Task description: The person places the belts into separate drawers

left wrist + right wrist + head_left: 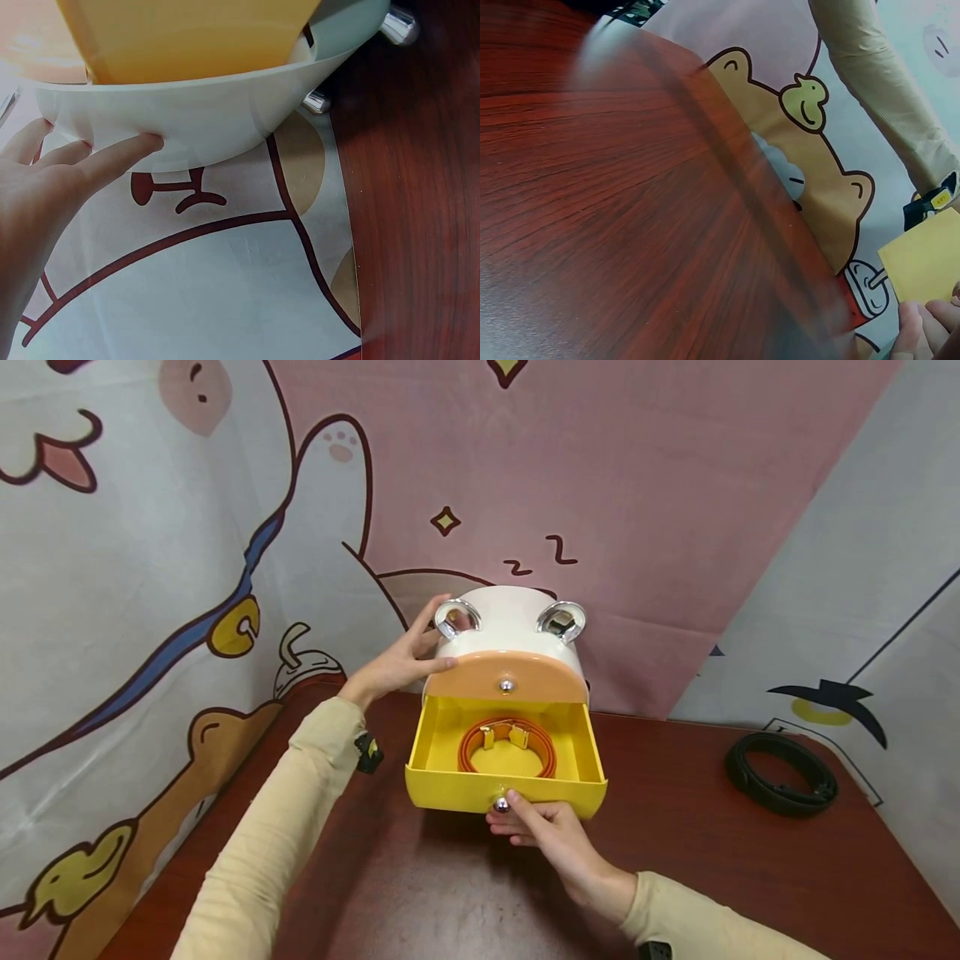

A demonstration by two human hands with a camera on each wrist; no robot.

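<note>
A small rounded white cabinet (512,614) with two shiny silver eye-like discs stands against the cloth backdrop. Its upper drawer has an orange front (472,675); below it, the yellow drawer (442,789) is pulled out. Inside lies a coiled orange belt (545,737) with gold-coloured metal parts. My left hand (397,664) rests on the cabinet's upper left side, its extended fingertips (146,144) touching the white wall. At the yellow drawer's front, my right hand (558,843) pinches the silver knob (502,805). Only part of that hand shows in the right wrist view.
A coiled black belt (780,774) lies toward the right of the dark red wooden table (660,793). Behind and along the left side hangs a cartoon-printed cloth (637,485), close to the cabinet's back.
</note>
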